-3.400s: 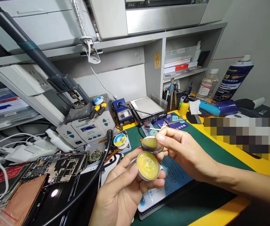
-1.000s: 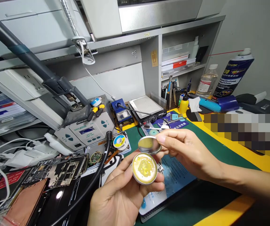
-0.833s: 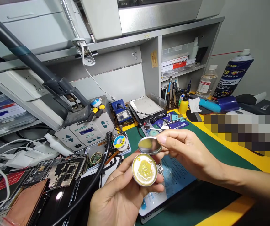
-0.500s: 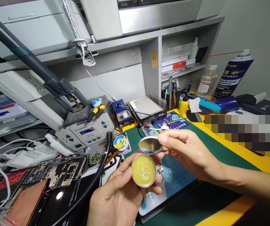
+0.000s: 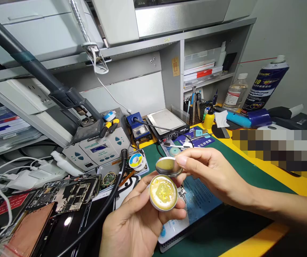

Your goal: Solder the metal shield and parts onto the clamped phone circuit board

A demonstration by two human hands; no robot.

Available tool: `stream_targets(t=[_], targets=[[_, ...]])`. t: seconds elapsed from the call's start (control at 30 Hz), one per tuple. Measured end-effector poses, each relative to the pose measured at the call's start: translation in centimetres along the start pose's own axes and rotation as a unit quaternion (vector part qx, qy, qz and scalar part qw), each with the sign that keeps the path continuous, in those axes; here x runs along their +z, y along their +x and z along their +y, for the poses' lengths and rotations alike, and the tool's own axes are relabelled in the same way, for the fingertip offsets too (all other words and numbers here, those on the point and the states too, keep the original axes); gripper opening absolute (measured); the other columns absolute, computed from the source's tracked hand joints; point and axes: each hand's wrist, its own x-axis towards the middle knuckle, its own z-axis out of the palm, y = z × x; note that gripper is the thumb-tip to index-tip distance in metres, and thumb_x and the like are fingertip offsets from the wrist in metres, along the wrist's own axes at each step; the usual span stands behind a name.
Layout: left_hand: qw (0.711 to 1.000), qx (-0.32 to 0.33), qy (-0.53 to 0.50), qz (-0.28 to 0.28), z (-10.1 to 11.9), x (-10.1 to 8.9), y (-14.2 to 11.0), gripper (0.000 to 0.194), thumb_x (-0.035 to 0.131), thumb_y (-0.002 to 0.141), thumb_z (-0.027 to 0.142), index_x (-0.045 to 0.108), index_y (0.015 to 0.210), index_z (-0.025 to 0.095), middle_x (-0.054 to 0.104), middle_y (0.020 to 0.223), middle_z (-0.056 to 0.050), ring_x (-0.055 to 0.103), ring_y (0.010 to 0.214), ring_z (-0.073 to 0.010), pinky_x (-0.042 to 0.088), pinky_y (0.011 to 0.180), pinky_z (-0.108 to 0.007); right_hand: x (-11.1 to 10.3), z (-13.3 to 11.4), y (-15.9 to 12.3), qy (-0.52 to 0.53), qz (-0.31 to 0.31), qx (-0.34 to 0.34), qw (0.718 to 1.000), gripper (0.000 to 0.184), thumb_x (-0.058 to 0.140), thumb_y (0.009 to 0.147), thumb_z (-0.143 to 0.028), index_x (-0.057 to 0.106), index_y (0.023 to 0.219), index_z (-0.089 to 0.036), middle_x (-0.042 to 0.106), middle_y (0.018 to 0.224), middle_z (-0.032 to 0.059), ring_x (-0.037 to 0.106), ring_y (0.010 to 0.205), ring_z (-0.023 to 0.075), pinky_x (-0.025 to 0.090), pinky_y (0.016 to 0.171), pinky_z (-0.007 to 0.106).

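My left hand (image 5: 136, 219) has its fingers around a small round metal tin (image 5: 163, 193), tilted so its open top faces me. A glossy yellow paste fills the tin, with a bright reflection on its surface. Just behind and above it, my right hand (image 5: 214, 171) pinches the tin's round lid (image 5: 168, 166) between thumb and fingers. The lid's shiny inside faces me and reflects some yellow. Its lower edge is close to the tin's rim; whether they touch I cannot tell. Both hands are above a blue printed mat (image 5: 200, 196).
Left stand a grey soldering station (image 5: 97, 150), a solder spool (image 5: 137, 162) and opened phone boards (image 5: 75, 196). A black hose (image 5: 102, 210) crosses the front left. Behind are a hot plate (image 5: 166, 123) and a yellow bottle (image 5: 209, 119); a spray can (image 5: 265, 85) stands at right.
The tin has tilted slightly in my left hand, and its paste now catches more light. My right hand has shifted the lid a little to the left.
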Motion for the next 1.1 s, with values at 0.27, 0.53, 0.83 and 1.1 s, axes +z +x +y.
stream_targets(t=[0.27, 0.53, 0.83, 1.1], targets=[[1.0, 0.0, 0.002, 0.005, -0.04, -0.1, 0.09, 0.031, 0.051, 0.097, 0.021, 0.069, 0.12, 0.012, 0.074, 0.112, -0.019, 0.075, 0.089, -0.0267, 0.06, 0.08, -0.038, -0.04, 0.1, -0.03, -0.03, -0.008, 0.0, 1.0, 0.028, 0.071, 0.092, -0.044, 0.077, 0.081, -0.019, 0.071, 0.07, 0.0011, 0.066, 0.068, 0.0151, 0.055, 0.069, 0.026], [1.0, 0.007, -0.007, -0.004, -0.26, -0.44, 0.18, 0.034, 0.046, 0.098, 0.022, 0.07, 0.12, 0.013, 0.073, 0.115, -0.02, 0.073, 0.09, -0.0276, 0.058, 0.081, -0.04, -0.29, 0.52, -0.17, 0.017, -0.015, -0.011, 1.0, 0.02, 0.073, 0.092, -0.039, 0.079, 0.086, -0.021, 0.07, 0.073, 0.0, 0.066, 0.071, 0.015, 0.055, 0.072, 0.027], [1.0, 0.005, -0.006, 0.0, -0.28, -0.55, 0.14, 0.035, 0.044, 0.097, 0.021, 0.071, 0.118, 0.014, 0.073, 0.115, -0.019, 0.072, 0.09, -0.0284, 0.057, 0.081, -0.041, -0.36, 0.45, -0.16, 0.017, -0.011, -0.01, 1.0, 0.023, 0.073, 0.092, -0.041, 0.078, 0.082, -0.02, 0.073, 0.079, 0.0017, 0.066, 0.071, 0.0142, 0.054, 0.072, 0.027], [1.0, 0.0, -0.008, 0.01, -0.24, -0.63, -0.02, 0.034, 0.045, 0.097, 0.023, 0.07, 0.118, 0.015, 0.073, 0.114, -0.019, 0.072, 0.091, -0.0288, 0.055, 0.082, -0.041, -0.29, 0.42, -0.18, 0.022, -0.014, -0.015, 1.0, 0.022, 0.073, 0.092, -0.04, 0.078, 0.083, -0.02, 0.072, 0.077, 0.0005, 0.067, 0.07, 0.0132, 0.054, 0.07, 0.025]])
